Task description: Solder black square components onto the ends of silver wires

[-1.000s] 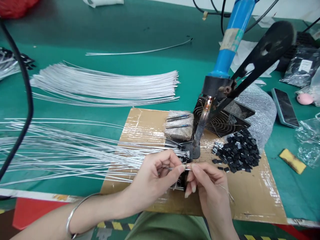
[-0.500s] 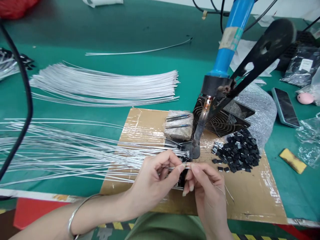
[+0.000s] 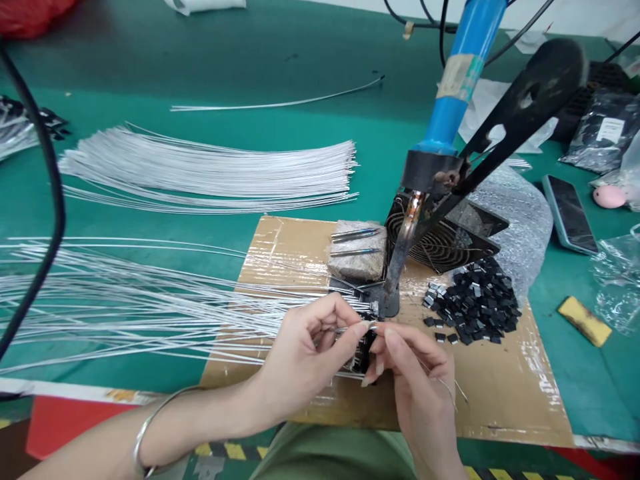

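Observation:
My left hand (image 3: 311, 363) is closed in a pinch on a white wire, its fingertips just in front of the soldering iron's stand. Meeting it tip to tip, my right hand (image 3: 423, 377) is pinched too. A thin silvery wire (image 3: 461, 392) trails out behind the right fingers, and what lies exactly between its fingertips is too small to make out. Many white wires (image 3: 200, 293) run in from the left beneath the left hand toward a dark fixture (image 3: 361, 360), partly covered by the fingers. Above hangs a blue-handled soldering iron (image 3: 445, 113), its tip pointing down.
A cardboard sheet (image 3: 500, 393) lies under the work. On it are a pile of small black connectors (image 3: 483, 303), a grey block with metal bits (image 3: 356, 267) and a black fan (image 3: 440, 233). Farther out are a wire bundle (image 3: 215, 167), a phone (image 3: 570, 213) and a yellow sponge (image 3: 585, 321).
Both hands stay together at almost the same spot. The right fingers have shifted slightly, and the thin wire trailing behind them has moved a little.

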A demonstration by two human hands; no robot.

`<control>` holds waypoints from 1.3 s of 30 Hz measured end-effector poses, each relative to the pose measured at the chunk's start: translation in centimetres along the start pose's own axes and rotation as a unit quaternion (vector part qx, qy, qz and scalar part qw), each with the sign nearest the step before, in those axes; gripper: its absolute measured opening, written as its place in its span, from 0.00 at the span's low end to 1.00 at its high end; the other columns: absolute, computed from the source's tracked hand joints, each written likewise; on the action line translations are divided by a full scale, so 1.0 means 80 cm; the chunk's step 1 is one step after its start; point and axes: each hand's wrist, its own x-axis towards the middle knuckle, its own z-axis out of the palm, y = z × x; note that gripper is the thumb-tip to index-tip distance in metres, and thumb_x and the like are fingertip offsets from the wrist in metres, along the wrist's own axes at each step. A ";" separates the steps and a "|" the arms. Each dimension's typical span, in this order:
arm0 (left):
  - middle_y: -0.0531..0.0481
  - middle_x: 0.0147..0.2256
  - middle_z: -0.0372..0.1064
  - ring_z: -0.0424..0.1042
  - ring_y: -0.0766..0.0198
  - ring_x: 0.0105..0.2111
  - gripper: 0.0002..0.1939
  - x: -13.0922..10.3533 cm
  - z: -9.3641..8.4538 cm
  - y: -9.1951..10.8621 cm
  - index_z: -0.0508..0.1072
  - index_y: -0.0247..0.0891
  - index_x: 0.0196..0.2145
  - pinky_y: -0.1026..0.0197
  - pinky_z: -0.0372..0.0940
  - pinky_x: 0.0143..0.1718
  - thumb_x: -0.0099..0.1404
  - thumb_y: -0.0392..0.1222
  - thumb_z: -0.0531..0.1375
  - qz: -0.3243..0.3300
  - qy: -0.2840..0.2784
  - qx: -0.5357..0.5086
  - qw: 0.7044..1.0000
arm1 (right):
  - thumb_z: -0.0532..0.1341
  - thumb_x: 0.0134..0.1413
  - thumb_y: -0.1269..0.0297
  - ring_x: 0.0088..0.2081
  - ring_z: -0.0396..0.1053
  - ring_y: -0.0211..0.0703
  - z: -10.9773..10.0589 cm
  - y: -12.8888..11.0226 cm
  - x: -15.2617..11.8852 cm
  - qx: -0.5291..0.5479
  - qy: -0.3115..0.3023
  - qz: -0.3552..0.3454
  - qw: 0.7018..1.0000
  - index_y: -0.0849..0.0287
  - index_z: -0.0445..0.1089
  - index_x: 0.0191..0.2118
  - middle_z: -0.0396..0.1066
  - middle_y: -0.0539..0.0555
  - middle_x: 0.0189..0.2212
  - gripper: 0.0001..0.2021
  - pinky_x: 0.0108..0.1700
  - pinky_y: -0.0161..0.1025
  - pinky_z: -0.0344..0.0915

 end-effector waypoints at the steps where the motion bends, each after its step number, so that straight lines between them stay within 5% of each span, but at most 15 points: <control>1: 0.54 0.22 0.68 0.60 0.71 0.20 0.09 0.000 0.000 0.000 0.71 0.36 0.29 0.68 0.55 0.21 0.66 0.42 0.62 0.001 0.002 0.008 1.000 | 0.73 0.55 0.56 0.20 0.73 0.35 0.003 -0.002 -0.002 0.000 0.009 0.005 1.000 0.55 0.85 0.36 0.78 0.50 0.25 0.08 0.26 0.32 0.75; 7: 0.54 0.23 0.68 0.58 0.71 0.20 0.10 0.000 -0.001 -0.002 0.71 0.36 0.29 0.68 0.54 0.21 0.67 0.42 0.61 0.013 -0.003 0.030 0.999 | 0.74 0.53 0.57 0.20 0.73 0.34 0.009 -0.008 -0.003 -0.009 0.029 0.019 0.999 0.55 0.84 0.34 0.77 0.48 0.24 0.08 0.26 0.31 0.74; 14: 0.55 0.21 0.64 0.55 0.70 0.20 0.12 -0.002 -0.002 -0.005 0.71 0.37 0.28 0.66 0.51 0.20 0.68 0.45 0.60 0.011 -0.005 0.065 0.998 | 0.72 0.58 0.62 0.18 0.74 0.35 -0.008 -0.004 0.007 -0.063 -0.026 -0.047 0.997 0.53 0.85 0.34 0.78 0.49 0.23 0.04 0.23 0.31 0.76; 22: 0.55 0.20 0.62 0.54 0.68 0.19 0.12 -0.010 0.001 -0.016 0.72 0.38 0.30 0.63 0.48 0.20 0.69 0.46 0.59 0.028 0.008 0.117 0.993 | 0.72 0.57 0.60 0.17 0.70 0.33 0.001 0.013 0.000 0.020 0.002 -0.022 1.000 0.54 0.84 0.31 0.76 0.48 0.21 0.06 0.19 0.29 0.73; 30: 0.56 0.20 0.60 0.52 0.69 0.19 0.12 -0.007 -0.003 -0.009 0.70 0.38 0.29 0.64 0.47 0.19 0.68 0.46 0.60 0.019 0.036 0.081 0.996 | 0.73 0.57 0.59 0.20 0.71 0.30 -0.003 0.012 0.000 0.064 0.075 -0.042 0.994 0.54 0.85 0.35 0.77 0.48 0.24 0.06 0.25 0.26 0.74; 39: 0.51 0.23 0.72 0.60 0.69 0.19 0.10 -0.005 -0.003 -0.004 0.72 0.37 0.30 0.66 0.54 0.19 0.69 0.43 0.61 0.024 0.003 0.040 0.999 | 0.71 0.60 0.59 0.23 0.76 0.32 0.002 0.013 0.000 0.029 -0.037 -0.009 0.999 0.52 0.85 0.39 0.81 0.48 0.27 0.05 0.29 0.27 0.77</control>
